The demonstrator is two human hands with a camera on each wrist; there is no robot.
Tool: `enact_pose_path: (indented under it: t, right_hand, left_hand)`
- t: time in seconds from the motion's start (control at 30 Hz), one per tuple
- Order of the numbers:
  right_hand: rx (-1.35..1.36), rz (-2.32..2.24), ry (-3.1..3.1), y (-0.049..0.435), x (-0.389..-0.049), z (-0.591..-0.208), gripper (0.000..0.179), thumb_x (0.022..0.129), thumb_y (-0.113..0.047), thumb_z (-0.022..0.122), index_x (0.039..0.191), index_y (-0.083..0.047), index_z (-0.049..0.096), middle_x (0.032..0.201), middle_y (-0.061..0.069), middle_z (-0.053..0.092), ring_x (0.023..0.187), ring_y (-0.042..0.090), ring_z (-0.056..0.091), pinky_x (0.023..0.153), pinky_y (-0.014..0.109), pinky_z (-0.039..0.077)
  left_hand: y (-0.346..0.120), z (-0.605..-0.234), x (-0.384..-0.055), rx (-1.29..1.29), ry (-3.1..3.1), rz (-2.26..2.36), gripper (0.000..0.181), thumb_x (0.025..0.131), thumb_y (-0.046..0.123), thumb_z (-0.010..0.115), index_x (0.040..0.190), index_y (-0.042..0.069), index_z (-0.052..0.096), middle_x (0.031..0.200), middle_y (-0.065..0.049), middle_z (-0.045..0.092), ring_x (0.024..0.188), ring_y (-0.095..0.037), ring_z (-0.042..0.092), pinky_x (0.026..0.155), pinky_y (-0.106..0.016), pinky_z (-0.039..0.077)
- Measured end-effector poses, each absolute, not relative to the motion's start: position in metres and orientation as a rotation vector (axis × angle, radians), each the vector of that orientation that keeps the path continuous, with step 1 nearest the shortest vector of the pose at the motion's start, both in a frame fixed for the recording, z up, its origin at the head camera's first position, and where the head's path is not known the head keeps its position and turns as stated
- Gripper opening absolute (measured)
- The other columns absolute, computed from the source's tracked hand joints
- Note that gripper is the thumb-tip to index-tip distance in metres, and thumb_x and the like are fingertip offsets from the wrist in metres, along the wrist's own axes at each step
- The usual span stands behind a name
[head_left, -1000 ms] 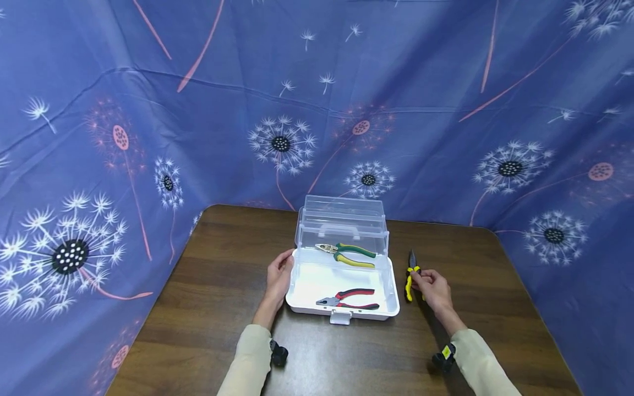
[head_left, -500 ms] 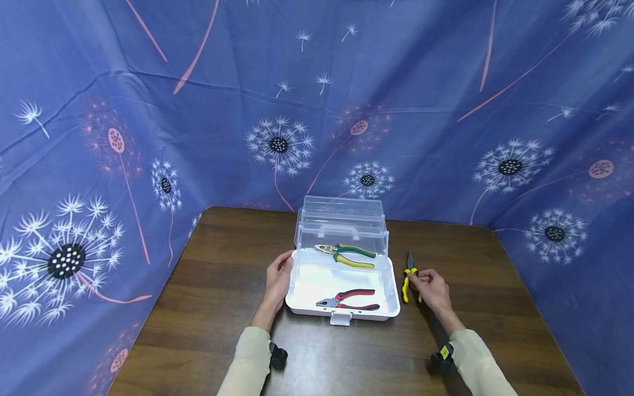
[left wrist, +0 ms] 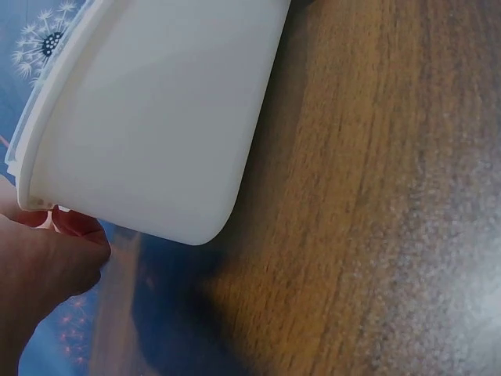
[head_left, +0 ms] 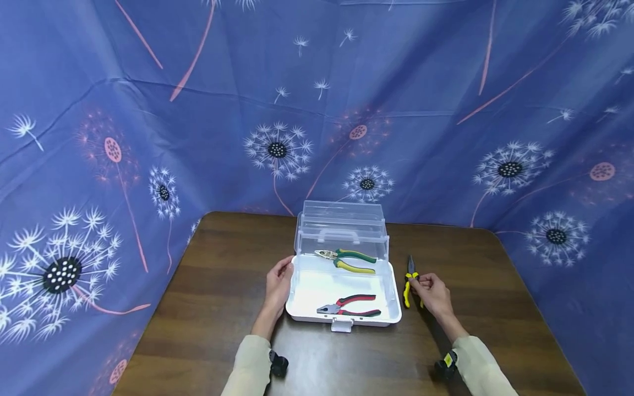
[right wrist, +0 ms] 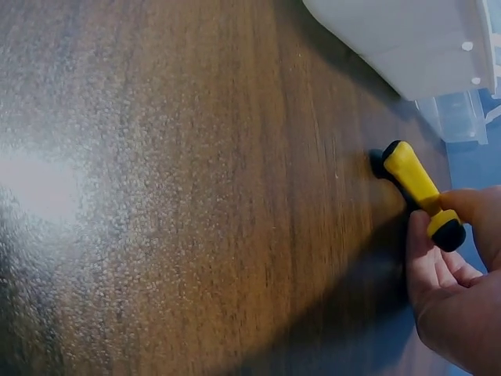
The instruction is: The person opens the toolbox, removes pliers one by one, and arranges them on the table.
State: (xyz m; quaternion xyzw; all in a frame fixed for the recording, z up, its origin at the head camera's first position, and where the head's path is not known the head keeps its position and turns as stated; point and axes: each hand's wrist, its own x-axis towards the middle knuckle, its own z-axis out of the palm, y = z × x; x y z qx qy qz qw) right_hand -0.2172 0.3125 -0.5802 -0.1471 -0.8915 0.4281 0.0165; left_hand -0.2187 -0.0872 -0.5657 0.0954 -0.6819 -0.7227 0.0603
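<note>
A white plastic toolbox stands with its clear lid raised at the back. My left hand holds its left side, fingers curled at the upper rim; the left wrist view shows this hand at the corner of the white wall. To the right of the box, my right hand pinches yellow-and-black needle-nose pliers, with the jaws pointing away from me. The right wrist view shows the thumb and fingers on a yellow handle. Inside the box lie red-and-black combination pliers and green-and-yellow combination pliers.
A latch juts from the front of the box. Everything stands on a brown wooden table. Blue cloth with a dandelion print hangs behind the table and along its sides.
The head view has tilted slightly, so the table and box appear lower. Both hands keep their holds; the needle-nose pliers have shifted only a little.
</note>
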Motion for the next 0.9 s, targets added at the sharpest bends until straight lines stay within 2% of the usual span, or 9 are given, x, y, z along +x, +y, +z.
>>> enact_pose_path:
  t: [0.13, 0.33, 0.57, 0.8, 0.9]
  right_hand:
    - [-0.415, 1.294, -2.790, 0.311, -0.217, -0.577, 0.038, 0.096, -0.026, 0.074, 0.110, 0.007, 0.059, 0.095, 0.016, 0.070, 0.072, 0.010, 0.067, 0.058, 0.019, 0.047]
    - [-0.390, 1.161, -2.825, 0.306, -0.216, -0.573, 0.038, 0.095, -0.028, 0.074, 0.106, 0.006, 0.062, 0.096, 0.017, 0.067, 0.077, 0.018, 0.059, 0.062, 0.024, 0.045]
    - [-0.363, 1.113, -2.854, 0.315, -0.215, -0.572, 0.038, 0.096, -0.029, 0.073, 0.108, 0.006, 0.065, 0.099, 0.018, 0.068, 0.082, 0.023, 0.061, 0.067, 0.028, 0.047]
    - [-0.257, 1.069, -2.876, 0.320, -0.217, -0.571, 0.035, 0.096, -0.023, 0.073, 0.110, 0.009, 0.066, 0.098, 0.018, 0.068, 0.087, 0.028, 0.062, 0.074, 0.036, 0.047]
    - [-0.209, 1.040, -2.841, 0.320, -0.220, -0.569, 0.030, 0.094, -0.017, 0.074, 0.108, 0.009, 0.067, 0.097, 0.018, 0.069, 0.086, 0.028, 0.062, 0.076, 0.038, 0.047]
  left_hand:
    - [-0.087, -0.568, -0.217, 0.292, -2.037, -2.196, 0.033, 0.106, 0.008, 0.055, 0.135, -0.007, 0.061, 0.132, -0.024, 0.062, 0.118, -0.029, 0.059, 0.087, -0.017, 0.046]
    - [-0.089, -0.569, -0.218, 0.328, -2.090, -2.157, 0.033, 0.107, 0.010, 0.053, 0.136, -0.003, 0.062, 0.132, -0.022, 0.063, 0.115, -0.027, 0.059, 0.087, -0.018, 0.046]
    - [-0.087, -0.567, -0.220, 0.310, -2.086, -2.176, 0.034, 0.107, 0.008, 0.052, 0.136, -0.008, 0.059, 0.131, -0.024, 0.063, 0.112, -0.024, 0.059, 0.085, -0.017, 0.046]
    - [-0.086, -0.541, -0.210, 0.271, -2.113, -2.173, 0.033, 0.106, 0.001, 0.050, 0.134, -0.015, 0.057, 0.127, -0.031, 0.062, 0.111, -0.032, 0.059, 0.084, -0.022, 0.048]
    - [-0.086, -0.530, -0.205, 0.241, -2.111, -2.166, 0.033, 0.105, 0.000, 0.050, 0.133, -0.016, 0.056, 0.127, -0.031, 0.062, 0.109, -0.031, 0.059, 0.084, -0.022, 0.048]
